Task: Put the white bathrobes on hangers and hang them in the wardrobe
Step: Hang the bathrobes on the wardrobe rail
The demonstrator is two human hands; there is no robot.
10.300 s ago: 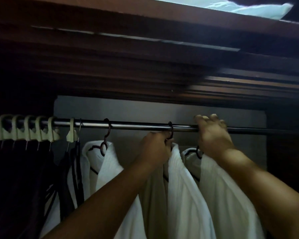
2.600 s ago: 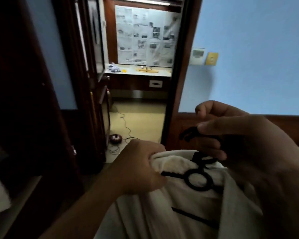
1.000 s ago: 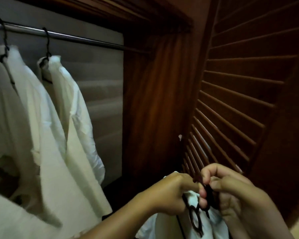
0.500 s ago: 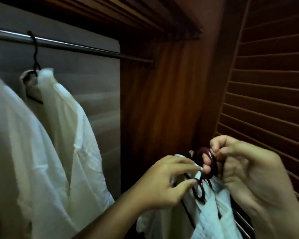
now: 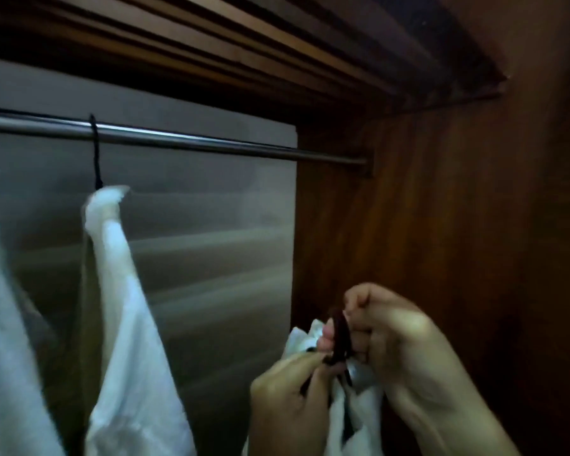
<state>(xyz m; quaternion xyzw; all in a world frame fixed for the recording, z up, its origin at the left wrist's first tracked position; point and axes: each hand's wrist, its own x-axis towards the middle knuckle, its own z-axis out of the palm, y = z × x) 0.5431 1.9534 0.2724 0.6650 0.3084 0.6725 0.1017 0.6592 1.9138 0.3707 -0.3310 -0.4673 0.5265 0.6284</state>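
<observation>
Dim wardrobe interior, picture blurred. At the far left edge a white bathrobe [image 5: 0, 324] is hanging, only partly in view. Just right of it a second hung bathrobe [image 5: 125, 340] is dangling from a dark hanger hook [image 5: 95, 149] that is sitting over the metal rail [image 5: 211, 144]; the rail is running rightward to the dark wooden side wall [image 5: 441, 225]. Low and near, right of centre, the left hand [image 5: 290, 396] is pinching the collar of a third bathrobe [image 5: 352, 419], fingers closed on the cloth. Touching it on the right, the right hand [image 5: 395, 343] is curling shut around the dark hook of that robe's hanger [image 5: 340, 337], well below the rail.
</observation>
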